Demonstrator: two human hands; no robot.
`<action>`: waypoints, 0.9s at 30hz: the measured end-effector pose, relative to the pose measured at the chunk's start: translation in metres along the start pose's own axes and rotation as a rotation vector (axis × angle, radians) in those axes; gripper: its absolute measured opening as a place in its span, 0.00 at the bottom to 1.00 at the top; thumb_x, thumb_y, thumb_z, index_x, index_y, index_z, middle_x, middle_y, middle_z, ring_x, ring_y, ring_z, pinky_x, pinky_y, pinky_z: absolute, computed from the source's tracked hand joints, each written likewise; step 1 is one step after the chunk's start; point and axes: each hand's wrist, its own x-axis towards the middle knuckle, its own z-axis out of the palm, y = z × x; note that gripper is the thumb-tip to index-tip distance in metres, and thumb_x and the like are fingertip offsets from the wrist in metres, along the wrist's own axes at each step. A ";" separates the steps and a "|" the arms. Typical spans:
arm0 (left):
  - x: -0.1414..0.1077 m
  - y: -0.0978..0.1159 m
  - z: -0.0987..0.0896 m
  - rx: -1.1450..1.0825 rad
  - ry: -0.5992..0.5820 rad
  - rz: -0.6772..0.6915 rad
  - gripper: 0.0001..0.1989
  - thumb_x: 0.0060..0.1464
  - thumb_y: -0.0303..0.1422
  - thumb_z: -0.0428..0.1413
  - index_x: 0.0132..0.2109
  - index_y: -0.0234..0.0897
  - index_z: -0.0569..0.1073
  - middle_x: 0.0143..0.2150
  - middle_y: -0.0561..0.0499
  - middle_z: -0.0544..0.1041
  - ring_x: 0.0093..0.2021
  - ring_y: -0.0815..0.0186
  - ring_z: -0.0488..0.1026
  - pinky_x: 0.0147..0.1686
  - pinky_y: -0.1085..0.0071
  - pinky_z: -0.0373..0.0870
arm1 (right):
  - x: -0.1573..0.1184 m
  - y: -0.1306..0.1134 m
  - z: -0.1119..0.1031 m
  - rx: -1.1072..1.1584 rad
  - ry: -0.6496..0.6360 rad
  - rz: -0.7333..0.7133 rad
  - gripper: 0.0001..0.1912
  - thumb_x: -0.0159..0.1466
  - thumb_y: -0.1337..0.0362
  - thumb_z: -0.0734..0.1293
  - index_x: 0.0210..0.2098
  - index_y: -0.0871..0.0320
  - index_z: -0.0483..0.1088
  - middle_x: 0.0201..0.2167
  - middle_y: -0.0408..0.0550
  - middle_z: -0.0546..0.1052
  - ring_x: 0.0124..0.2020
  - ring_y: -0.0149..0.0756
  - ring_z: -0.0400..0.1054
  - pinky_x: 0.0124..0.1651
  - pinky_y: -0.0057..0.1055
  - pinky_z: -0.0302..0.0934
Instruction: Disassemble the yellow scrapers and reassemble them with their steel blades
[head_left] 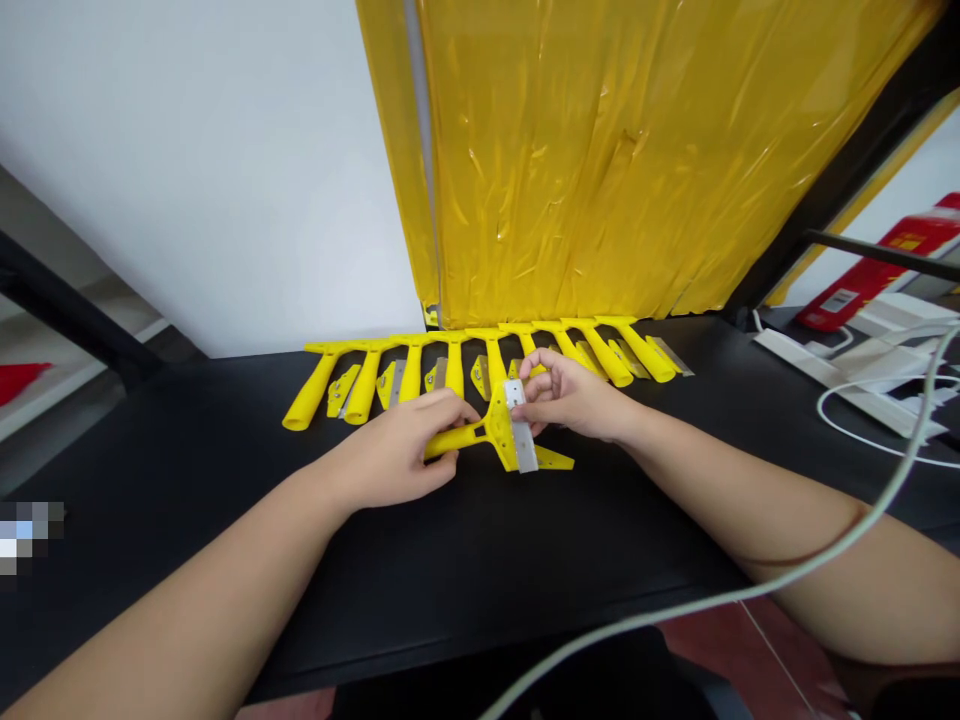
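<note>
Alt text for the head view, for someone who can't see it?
Over a black table, the left hand holds a yellow tool by its handle while the right hand touches the metal plate on it. More yellow tools lie in a row behind.

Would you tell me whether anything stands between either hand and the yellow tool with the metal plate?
Nothing visible does: the left hand holds the yellow tool by its handle, and the right hand is at its metal plate. The white cable crosses the right forearm.
</note>
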 end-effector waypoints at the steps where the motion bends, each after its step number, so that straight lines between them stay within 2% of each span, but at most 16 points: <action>1: 0.000 0.001 0.000 0.002 0.001 0.003 0.17 0.58 0.27 0.54 0.54 0.42 0.70 0.47 0.50 0.74 0.48 0.61 0.74 0.48 0.63 0.72 | 0.000 0.001 0.001 -0.006 0.010 -0.013 0.31 0.51 0.63 0.84 0.42 0.54 0.60 0.27 0.36 0.80 0.26 0.31 0.78 0.30 0.26 0.76; 6: -0.001 0.004 0.001 0.031 -0.006 0.032 0.17 0.61 0.27 0.54 0.56 0.42 0.69 0.52 0.49 0.75 0.53 0.61 0.75 0.53 0.64 0.71 | 0.000 0.003 0.006 -0.037 0.032 -0.038 0.30 0.54 0.61 0.82 0.44 0.53 0.60 0.28 0.35 0.79 0.27 0.33 0.79 0.31 0.29 0.77; 11: -0.002 0.008 0.002 0.084 -0.039 0.042 0.21 0.67 0.31 0.52 0.65 0.46 0.66 0.57 0.48 0.74 0.55 0.60 0.75 0.55 0.62 0.72 | -0.002 0.003 0.010 -0.065 -0.040 -0.054 0.28 0.57 0.59 0.81 0.45 0.53 0.60 0.29 0.36 0.79 0.27 0.31 0.78 0.30 0.28 0.76; 19: -0.002 0.013 0.002 0.142 -0.100 0.042 0.25 0.72 0.33 0.47 0.73 0.53 0.62 0.56 0.47 0.73 0.48 0.62 0.76 0.49 0.65 0.74 | 0.000 0.005 0.010 -0.057 -0.076 -0.072 0.27 0.58 0.61 0.80 0.45 0.53 0.61 0.31 0.36 0.79 0.27 0.28 0.76 0.31 0.26 0.74; 24: -0.002 0.016 0.004 0.218 -0.124 0.057 0.25 0.72 0.34 0.47 0.72 0.56 0.63 0.54 0.48 0.74 0.43 0.64 0.77 0.43 0.67 0.74 | -0.002 0.002 0.015 -0.064 -0.096 -0.074 0.26 0.59 0.59 0.79 0.45 0.53 0.60 0.31 0.37 0.78 0.30 0.31 0.78 0.32 0.27 0.73; 27: -0.001 0.017 0.005 0.229 -0.134 0.050 0.24 0.73 0.33 0.46 0.71 0.56 0.65 0.52 0.49 0.75 0.42 0.64 0.77 0.43 0.68 0.74 | -0.005 -0.002 0.015 -0.145 -0.073 -0.075 0.25 0.61 0.56 0.77 0.46 0.52 0.59 0.31 0.37 0.77 0.29 0.33 0.77 0.32 0.30 0.73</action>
